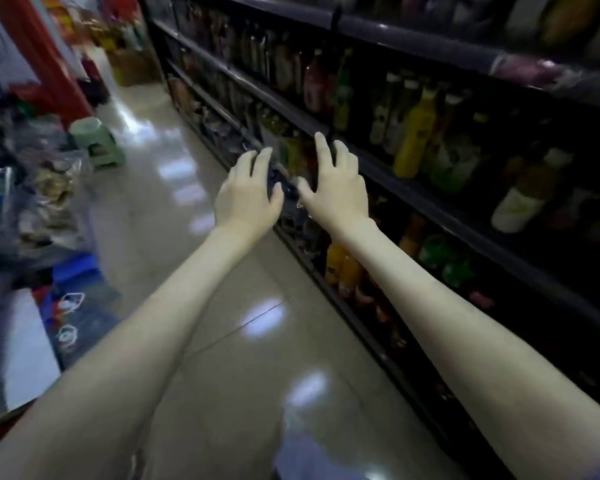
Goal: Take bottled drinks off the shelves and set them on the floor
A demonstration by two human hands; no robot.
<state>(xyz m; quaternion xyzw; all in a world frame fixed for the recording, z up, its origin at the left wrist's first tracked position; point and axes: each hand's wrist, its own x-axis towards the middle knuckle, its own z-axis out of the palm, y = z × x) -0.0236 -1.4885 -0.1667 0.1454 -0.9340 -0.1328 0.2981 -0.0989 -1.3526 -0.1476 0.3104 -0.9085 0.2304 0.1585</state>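
Reaching both arms toward shelves (413,39) w/ bottles (413,140): right hand (336,188) fingers spread; left hand (248,195) curled by sth dark (276,180), grip unclear.

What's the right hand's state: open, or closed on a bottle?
Open. The right hand has its fingers spread and straight in front of the shelves, and nothing is in its grip.

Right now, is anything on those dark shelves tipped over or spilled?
No spill shows on the glossy beige tile floor. One white-bottomed, olive-topped bottle on the dark metal shelf seems to lean more than its neighbours, though blur leaves that unsure.
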